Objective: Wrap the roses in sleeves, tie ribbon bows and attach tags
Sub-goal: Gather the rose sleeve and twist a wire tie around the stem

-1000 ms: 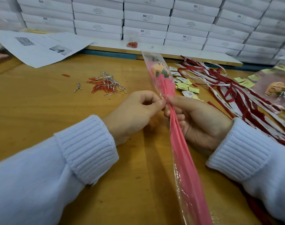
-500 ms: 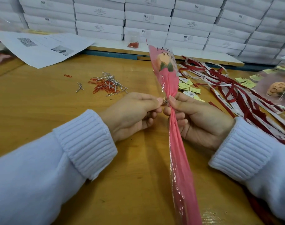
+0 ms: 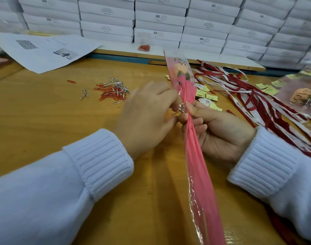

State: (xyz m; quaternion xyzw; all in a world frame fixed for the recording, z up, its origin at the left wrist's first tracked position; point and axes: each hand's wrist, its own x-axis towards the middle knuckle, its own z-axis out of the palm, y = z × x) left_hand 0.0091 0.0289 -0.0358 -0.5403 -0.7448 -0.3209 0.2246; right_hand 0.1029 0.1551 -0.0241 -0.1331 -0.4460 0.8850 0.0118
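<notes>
— Where's our rose (image 3: pixel 183 68)?
— In its pink sleeve (image 3: pixel 197 165), over the middle of the bench (image 3: pixel 45 121) — our right grip (image 3: pixel 214 131) clamped round its neck.
— And our left grip (image 3: pixel 147 117)?
— Pinching the silver wire tie (image 3: pixel 180 109) just left of the sleeve; ribbons (image 3: pixel 248 96) lie far right.
</notes>
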